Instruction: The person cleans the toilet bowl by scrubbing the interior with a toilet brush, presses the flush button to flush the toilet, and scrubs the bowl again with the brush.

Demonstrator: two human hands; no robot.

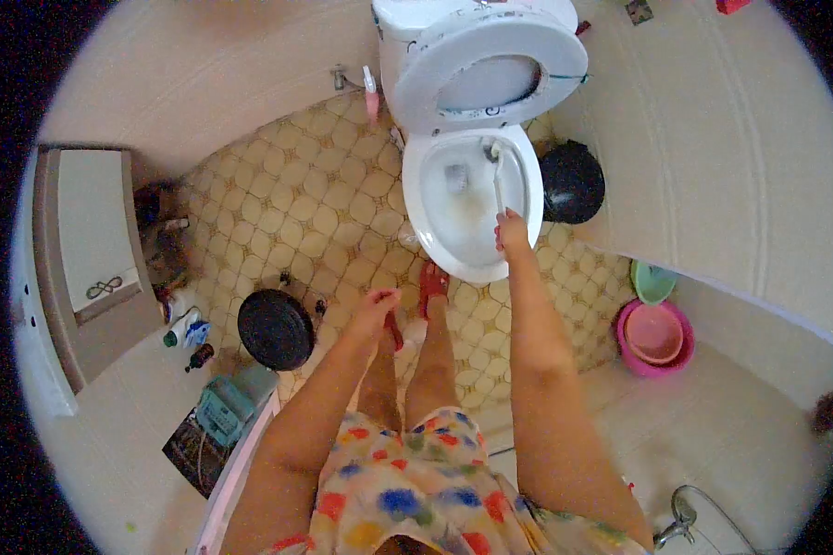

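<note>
My right hand (512, 231) is closed around the white handle of a toilet brush (500, 183). The brush slants into the toilet bowl (416, 203), its head against the inner wall near the back right. Some water and a brownish patch show at the bottom of the bowl. Both the toilet seat and lid (416, 88) are raised. My left hand (375, 310) hangs above the floor, in front of the toilet and to its left, fingers loosely bent and apart with nothing visible in them.
A black bin (574, 185) stands right of the toilet, a pink spray bottle (371, 97) to its left. A round black stool (276, 329) is on the tiled floor (250, 203). Pink basins (626, 350) and a green basin (654, 282) are at the right.
</note>
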